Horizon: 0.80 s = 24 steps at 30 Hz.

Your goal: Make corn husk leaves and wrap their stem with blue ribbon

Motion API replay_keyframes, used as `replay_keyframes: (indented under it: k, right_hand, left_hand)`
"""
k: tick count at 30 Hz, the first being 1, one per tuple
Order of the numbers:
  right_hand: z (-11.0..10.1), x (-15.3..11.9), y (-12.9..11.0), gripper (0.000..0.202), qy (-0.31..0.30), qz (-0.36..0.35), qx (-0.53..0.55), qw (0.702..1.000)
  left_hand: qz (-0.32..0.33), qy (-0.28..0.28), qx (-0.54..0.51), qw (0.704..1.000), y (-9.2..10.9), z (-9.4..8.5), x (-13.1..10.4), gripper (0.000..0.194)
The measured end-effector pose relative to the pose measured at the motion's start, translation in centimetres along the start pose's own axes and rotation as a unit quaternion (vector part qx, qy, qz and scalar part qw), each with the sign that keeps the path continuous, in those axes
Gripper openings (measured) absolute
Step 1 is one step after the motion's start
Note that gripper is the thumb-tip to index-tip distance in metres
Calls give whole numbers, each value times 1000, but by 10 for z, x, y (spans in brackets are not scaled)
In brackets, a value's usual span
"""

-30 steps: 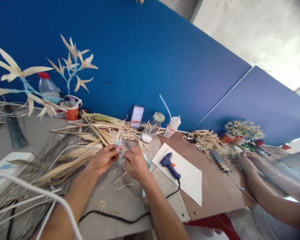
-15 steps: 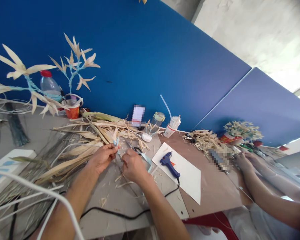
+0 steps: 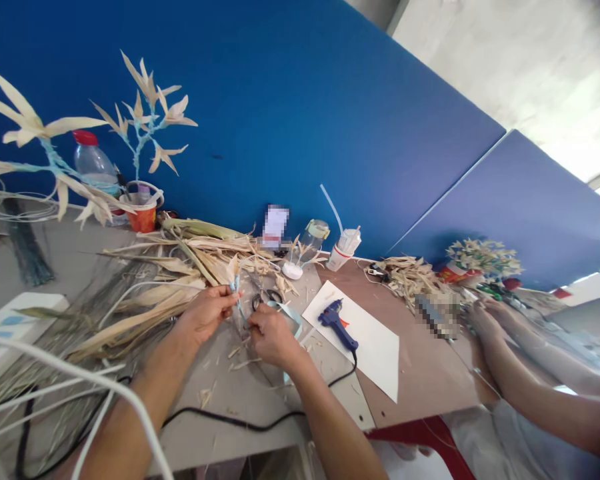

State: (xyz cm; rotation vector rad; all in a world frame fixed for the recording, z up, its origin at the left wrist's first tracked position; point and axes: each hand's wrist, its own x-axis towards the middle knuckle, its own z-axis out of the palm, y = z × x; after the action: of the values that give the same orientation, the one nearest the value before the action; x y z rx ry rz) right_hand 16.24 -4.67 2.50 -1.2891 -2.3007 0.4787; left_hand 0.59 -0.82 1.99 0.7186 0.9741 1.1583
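Observation:
My left hand (image 3: 214,311) is closed in a pinch around the stem of a small corn-husk flower (image 3: 234,268). Light-blue tape (image 3: 237,285) wraps the flower's base, and a strip of it runs down toward the other hand. Close by on the right, my right hand (image 3: 273,337) has its fingers closed on that blue tape; the fingertips are partly hidden. A loop of blue ribbon (image 3: 294,321) shows behind its knuckles. Black-handled scissors (image 3: 269,297) lie on the table just beyond the hand.
Dried corn husks (image 3: 180,267) and thin wires spread at left. A blue glue gun (image 3: 339,325) rests on white paper (image 3: 380,360), its black cord (image 3: 240,422) crossing the front. Finished husk branches (image 3: 140,140) stand in a red cup (image 3: 143,217). A co-worker's arms (image 3: 525,367) are at right.
My right hand has moved slightly right and down, and the blue strip between the hands shows more clearly. The left hand keeps its pinch. The view has shifted a little.

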Motion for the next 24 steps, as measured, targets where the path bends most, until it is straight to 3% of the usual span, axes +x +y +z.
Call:
replay_keyframes:
  k: [8,10,14,18,21,24]
  right_hand:
    - [-19,-4,4,19,-106,35,64,992]
    - [-28,-6,12,27,-67,38,112,991]
    - [-36,-3,21,28,84,63,209,972]
    - [-17,9,19,24,51,110,324,938]
    - [3,19,16,31,85,161,403,897]
    - [14,24,13,32,66,161,492,853]
  left_hand:
    - [15,-29,65,997,-4,3,-3,29]
    - [10,-34,74,997,-3,3,-4,30]
    - [14,-51,114,992,-1,5,-3,33]
    - [29,-47,142,988,0,7,-3,35]
    - [28,-43,145,988,0,8,-4,34]
    - [23,-43,144,988,1,8,-5,34]
